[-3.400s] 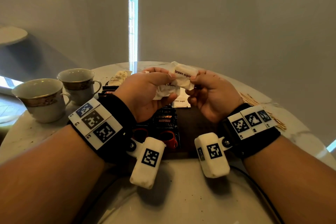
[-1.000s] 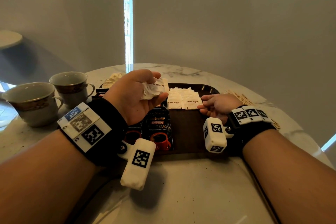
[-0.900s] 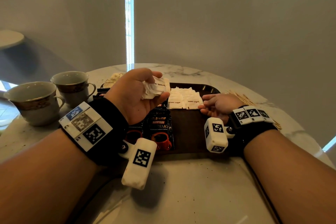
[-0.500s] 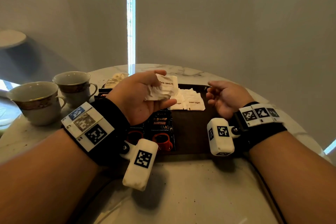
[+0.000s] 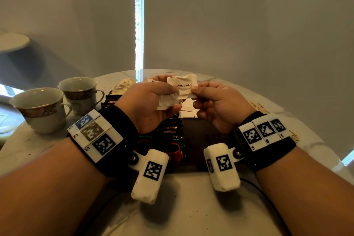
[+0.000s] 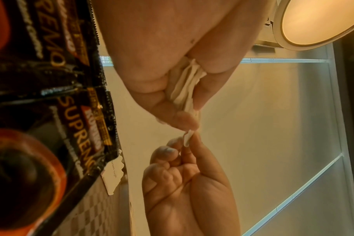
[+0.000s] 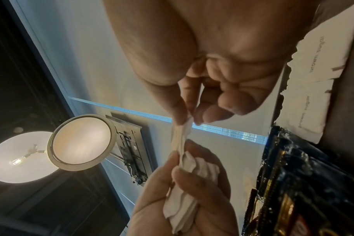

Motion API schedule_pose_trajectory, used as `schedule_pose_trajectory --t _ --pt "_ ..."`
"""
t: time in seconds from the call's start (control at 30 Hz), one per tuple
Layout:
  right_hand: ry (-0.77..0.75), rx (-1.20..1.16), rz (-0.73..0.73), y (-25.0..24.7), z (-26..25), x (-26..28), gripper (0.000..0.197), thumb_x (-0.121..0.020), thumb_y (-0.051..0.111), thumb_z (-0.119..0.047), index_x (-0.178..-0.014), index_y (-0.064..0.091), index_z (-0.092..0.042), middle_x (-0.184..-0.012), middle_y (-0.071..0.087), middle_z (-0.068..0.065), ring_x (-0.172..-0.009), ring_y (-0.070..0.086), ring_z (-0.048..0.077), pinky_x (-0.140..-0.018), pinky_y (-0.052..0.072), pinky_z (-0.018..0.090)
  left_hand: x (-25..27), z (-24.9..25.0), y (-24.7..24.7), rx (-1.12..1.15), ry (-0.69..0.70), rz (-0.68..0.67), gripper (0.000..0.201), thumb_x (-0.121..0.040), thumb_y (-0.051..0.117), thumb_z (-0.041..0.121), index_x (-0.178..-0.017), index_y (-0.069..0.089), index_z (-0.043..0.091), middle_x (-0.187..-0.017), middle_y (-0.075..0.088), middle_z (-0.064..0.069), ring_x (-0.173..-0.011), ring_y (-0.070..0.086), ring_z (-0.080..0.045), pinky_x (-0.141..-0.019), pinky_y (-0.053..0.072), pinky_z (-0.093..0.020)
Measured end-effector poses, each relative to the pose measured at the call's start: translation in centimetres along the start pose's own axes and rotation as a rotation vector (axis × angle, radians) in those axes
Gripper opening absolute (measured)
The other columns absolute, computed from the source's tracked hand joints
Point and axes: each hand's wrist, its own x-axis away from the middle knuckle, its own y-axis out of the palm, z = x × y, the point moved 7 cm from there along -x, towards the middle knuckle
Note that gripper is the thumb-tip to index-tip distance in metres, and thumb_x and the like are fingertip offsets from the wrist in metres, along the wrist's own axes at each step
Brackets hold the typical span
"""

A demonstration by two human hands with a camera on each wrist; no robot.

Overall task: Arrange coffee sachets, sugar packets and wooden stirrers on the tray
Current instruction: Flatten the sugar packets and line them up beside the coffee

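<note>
Center frame: my left hand [image 5: 151, 105] grips the sugar packets [image 5: 168, 99] bunch as a supply; right hand [image 5: 216, 105] pinches top packet [image 5: 183, 85] to peel it off. Tray [image 5: 203, 132] w/ coffee sachets [image 5: 171, 136] sits below.

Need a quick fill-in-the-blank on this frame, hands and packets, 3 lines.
1. The left hand holds a bunch of white ____ packets.
2. The right hand ____ one packet by its edge.
3. The black coffee sachets lie on the ____.

Missing: sugar; pinches; tray
</note>
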Motion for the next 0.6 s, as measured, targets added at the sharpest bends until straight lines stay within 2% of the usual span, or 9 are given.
schedule_pose_trajectory --t 0.07,0.17,0.23,0.3,0.4,0.47,0.53,0.6 --pt "-0.004 -0.012 0.012 0.0 -0.1 0.0 0.015 -0.093 0.062 -0.008 -0.108 0.059 -0.006 -0.074 0.067 0.004 -0.060 0.058 0.015 -0.048 0.040 0.024 0.0 -0.1 0.0 -0.017 -0.013 -0.001 0.024 -0.095 0.053 -0.004 -0.109 0.063 0.013 -0.086 0.074 -0.011 -0.061 0.072 -0.021 -0.048 0.055 -0.026" --pt "-0.011 -0.032 0.042 -0.2 -0.2 0.0 0.012 -0.095 0.057 -0.008 -0.106 0.058 -0.006 -0.080 0.070 0.007 -0.063 0.065 0.016 -0.052 0.045 0.026 0.0 -0.5 -0.1 -0.055 -0.052 0.000 0.025 -0.096 0.054 -0.001 -0.116 0.063 0.011 -0.099 0.071 -0.015 -0.071 0.070 -0.023 -0.050 0.054 -0.026" --pt "-0.024 -0.057 0.060 -0.4 -0.2 -0.1 0.004 -0.095 0.055 -0.007 -0.098 0.058 -0.008 -0.075 0.071 0.005 -0.062 0.066 0.016 -0.055 0.046 0.027 0.1 -0.6 -0.1 -0.063 -0.070 -0.001 0.020 -0.096 0.057 0.006 -0.114 0.065 0.011 -0.104 0.069 -0.016 -0.074 0.067 -0.023 -0.050 0.052 -0.024" --pt "-0.033 -0.103 0.072 -0.4 -0.4 -0.1 0.006 -0.096 0.053 -0.006 -0.095 0.059 -0.010 -0.071 0.070 0.003 -0.062 0.065 0.016 -0.056 0.049 0.028 0.1 -0.8 -0.1 -0.061 -0.093 0.001 0.025 -0.094 0.063 0.014 -0.118 0.065 0.009 -0.105 0.069 -0.015 -0.068 0.067 -0.020 -0.048 0.050 -0.023" --pt "-0.049 -0.192 0.035 -0.1 -0.6 -0.2 0.015 -0.097 0.054 -0.005 -0.109 0.062 -0.002 -0.087 0.070 0.014 -0.075 0.069 0.024 -0.058 0.058 0.034 -0.1 -0.9 -0.5 -0.071 -0.115 0.019 0.042 -0.089 0.071 0.021 -0.128 0.061 0.008 -0.116 0.069 -0.019 -0.068 0.067 -0.020 -0.046 0.048 -0.022" --pt "-0.060 -0.186 -0.009 0.4 -0.7 -0.1 0.016 -0.096 0.056 -0.004 -0.108 0.065 -0.003 -0.090 0.071 0.015 -0.076 0.071 0.024 -0.060 0.060 0.036 -0.1 -1.0 -0.3 -0.082 -0.115 -0.013 0.045 -0.085 0.074 0.023 -0.125 0.063 0.008 -0.111 0.071 -0.017 -0.070 0.067 -0.019 -0.047 0.047 -0.021" --pt "-0.076 -0.157 -0.041 0.7 -0.7 0.0 0.014 -0.094 0.058 -0.004 -0.105 0.067 -0.005 -0.090 0.072 0.014 -0.078 0.071 0.024 -0.065 0.062 0.040 0.0 -0.9 0.0 -0.112 -0.093 -0.067 0.048 -0.075 0.077 0.027 -0.118 0.066 0.010 -0.097 0.073 -0.010 -0.070 0.065 -0.018 -0.048 0.045 -0.021" --pt "-0.082 -0.141 -0.058 1.0 -0.7 0.2 0.018 -0.093 0.060 -0.005 -0.110 0.065 -0.004 -0.093 0.072 0.015 -0.079 0.071 0.025 -0.066 0.061 0.039 0.0 -0.9 0.2 -0.165 -0.076 -0.101 0.046 -0.068 0.078 0.030 -0.110 0.066 0.014 -0.093 0.073 -0.008 -0.075 0.065 -0.020 -0.048 0.044 -0.021"
